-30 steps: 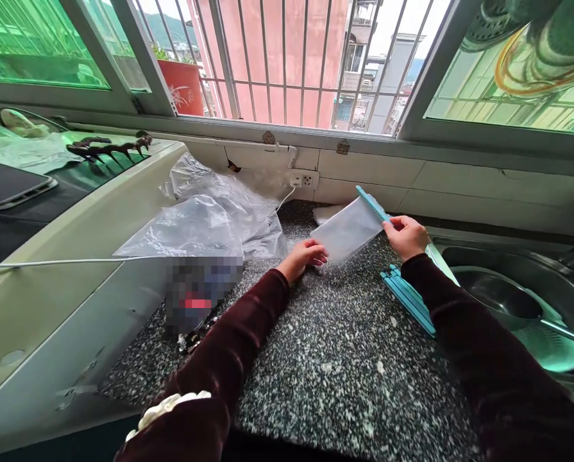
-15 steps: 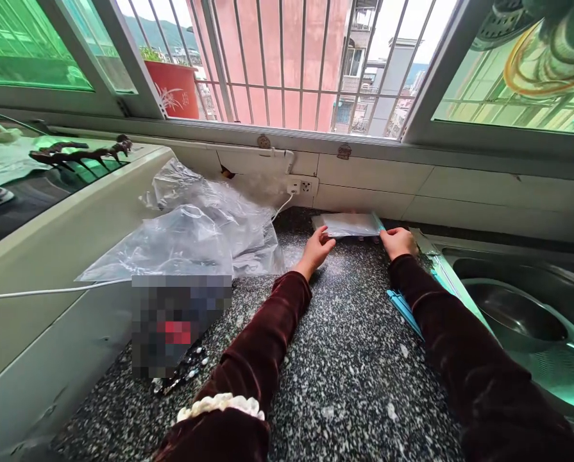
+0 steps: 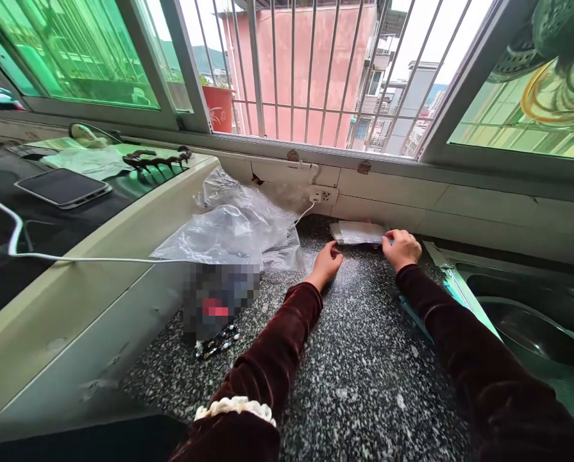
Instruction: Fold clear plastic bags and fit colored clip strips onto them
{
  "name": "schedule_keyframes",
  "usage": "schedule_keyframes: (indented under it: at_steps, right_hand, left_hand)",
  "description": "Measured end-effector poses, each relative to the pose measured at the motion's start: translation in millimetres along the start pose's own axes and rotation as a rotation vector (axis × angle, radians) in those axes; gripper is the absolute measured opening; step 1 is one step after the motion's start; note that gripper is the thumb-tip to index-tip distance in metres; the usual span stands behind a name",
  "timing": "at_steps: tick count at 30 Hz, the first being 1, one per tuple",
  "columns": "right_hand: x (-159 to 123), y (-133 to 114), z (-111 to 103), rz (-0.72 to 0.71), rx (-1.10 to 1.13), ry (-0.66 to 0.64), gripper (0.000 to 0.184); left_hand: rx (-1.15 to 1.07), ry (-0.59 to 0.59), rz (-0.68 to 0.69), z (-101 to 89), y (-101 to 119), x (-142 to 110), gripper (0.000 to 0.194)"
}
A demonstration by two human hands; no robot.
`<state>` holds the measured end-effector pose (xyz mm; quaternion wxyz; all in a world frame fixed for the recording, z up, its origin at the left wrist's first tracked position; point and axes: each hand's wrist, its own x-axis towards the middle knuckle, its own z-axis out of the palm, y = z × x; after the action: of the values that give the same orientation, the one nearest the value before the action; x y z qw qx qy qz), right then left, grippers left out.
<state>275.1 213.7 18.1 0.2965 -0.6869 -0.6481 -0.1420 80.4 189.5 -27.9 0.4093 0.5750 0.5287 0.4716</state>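
A flat stack of clear plastic bags (image 3: 362, 232) lies at the back of the speckled counter, close to the tiled wall. Its blue right edge is mostly covered by my right hand (image 3: 402, 249), whose thumb and curled fingers close around that end. Just short of the stack's left front corner is my left hand (image 3: 326, 265), thumb and fingers bent but apart, with nothing in them. Blue strips (image 3: 415, 317) lie on the counter, partly under my right sleeve.
A crumpled clear plastic sheet (image 3: 233, 237) covers the counter's back left, beside a pixelated dark object (image 3: 219, 298) and a beaded string (image 3: 217, 341). A white cable (image 3: 99, 259) crosses the raised stove ledge. A wall socket (image 3: 325, 196) sits behind; the sink (image 3: 531, 327) is right.
My left hand has come off the stack and drawn slightly back from it. The stack now lies lower and flatter, with my right hand still at its right end. The view has turned left.
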Motion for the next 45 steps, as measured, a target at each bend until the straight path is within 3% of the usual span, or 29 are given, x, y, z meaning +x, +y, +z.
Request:
schedule_keyframes:
  at_steps: [4, 7, 10, 13, 17, 21, 23, 25, 30, 35, 39, 43, 45]
  right_hand:
    - [-7.9, -65.3, -2.4, -0.267, 0.080, -0.053, 0.020]
    - [-17.4, -120.6, -0.9, -0.418, 0.157, -0.108, 0.022]
    - [-30.9, -168.2, 0.7, -0.537, 0.206, -0.143, 0.020]
    - [-49.5, -203.4, -0.7, -0.707, 0.259, -0.163, 0.024]
    - [-79.9, -234.0, -5.2, -1.028, 0.247, -0.085, 0.045]
    - [-98.9, -252.6, -7.4, -1.034, 0.128, -0.014, 0.025]
    - [-100.0, -256.7, -8.2, -1.006, 0.104, 0.019, 0.019]
    - [-97.3, -257.0, -9.9, -0.989, 0.102, 0.048, 0.024]
    - [-89.8, -242.8, -17.6, -0.953, 0.129, 0.149, 0.032]
    - [-94.6, -213.5, -28.0, -0.897, 0.171, 0.249, 0.027]
    - [-111.8, -188.9, -43.8, -0.886, 0.319, 0.405, 0.016]
    - [-136.1, -169.2, -65.8, -0.858, 0.404, 0.433, 0.023]
    - [-147.0, -159.0, -76.7, -0.825, 0.415, 0.433, 0.016]
  left_hand:
    - [0.047, -0.048, -0.016, -18.0, 5.2, -39.7, 0.037]
    - [0.102, -0.115, -0.003, -46.9, 13.7, -77.2, 0.025]
    - [0.345, -0.225, 0.293, -93.4, 26.2, -114.4, 0.017]
    - [0.643, -0.111, 0.518, -148.0, 36.7, -141.6, 0.014]
    - [0.901, 0.080, 0.573, -209.8, 39.8, -155.8, 0.016]
    - [1.121, 0.314, 0.518, -244.9, 36.3, -156.9, 0.025]
    - [1.183, 0.363, 0.531, -254.9, 35.2, -156.5, 0.030]
    - [1.227, 0.386, 0.541, -262.9, 35.0, -155.8, 0.031]
    - [1.312, 0.482, 0.602, -280.8, 37.2, -150.6, 0.031]
    - [1.269, 0.565, 0.836, -277.3, 42.4, -148.1, 0.021]
    - [1.209, 0.530, 1.032, -247.4, 52.5, -157.1, 0.020]
    - [1.162, 0.489, 1.202, -201.0, 65.9, -169.3, 0.018]
    - [1.136, 0.474, 1.265, -174.9, 71.3, -173.7, 0.017]
